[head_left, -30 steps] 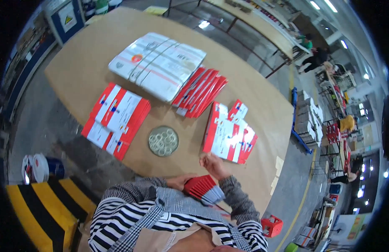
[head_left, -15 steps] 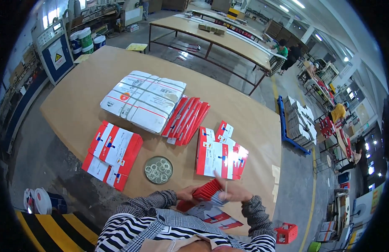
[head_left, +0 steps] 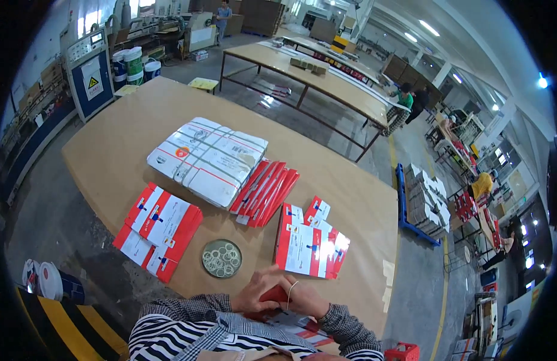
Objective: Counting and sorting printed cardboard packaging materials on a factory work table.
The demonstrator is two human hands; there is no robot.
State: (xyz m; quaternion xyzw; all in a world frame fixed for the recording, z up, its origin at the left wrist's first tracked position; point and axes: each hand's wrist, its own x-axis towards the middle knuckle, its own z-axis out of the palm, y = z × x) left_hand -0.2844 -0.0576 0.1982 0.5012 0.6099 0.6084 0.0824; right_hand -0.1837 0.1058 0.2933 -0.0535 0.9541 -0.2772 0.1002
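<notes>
Close to my body, my left hand point(head_left: 258, 291) is wrapped round a bundle of red-and-white flat cartons point(head_left: 277, 295). My right hand point(head_left: 307, 299) meets it at the top of the bundle, fingers closed, with a pale rubber band point(head_left: 290, 295) looped across them. My hands cover most of the bundle, so how far the band goes round it is hidden. Beyond my hands stands a round dish point(head_left: 205, 260) of loose rubber bands. Red-and-white carton stacks lie to its left point(head_left: 164, 221) and right point(head_left: 302, 248). More printed cartons point(head_left: 311, 330) show below my hands.
A strapped white package point(head_left: 209, 157) lies farther back on the brown table point(head_left: 332, 180), beside a fanned row of red cartons point(head_left: 265, 194). A blue pallet of stacked cartons point(head_left: 427, 201) stands on the floor at right. A red crate point(head_left: 402, 351) is at lower right. Other people work farther off.
My right hand has come left and in against my left hand, and the rubber band now lies across its fingers. The red bundle, fanned in sight before, is mostly covered. The view has tilted up slightly.
</notes>
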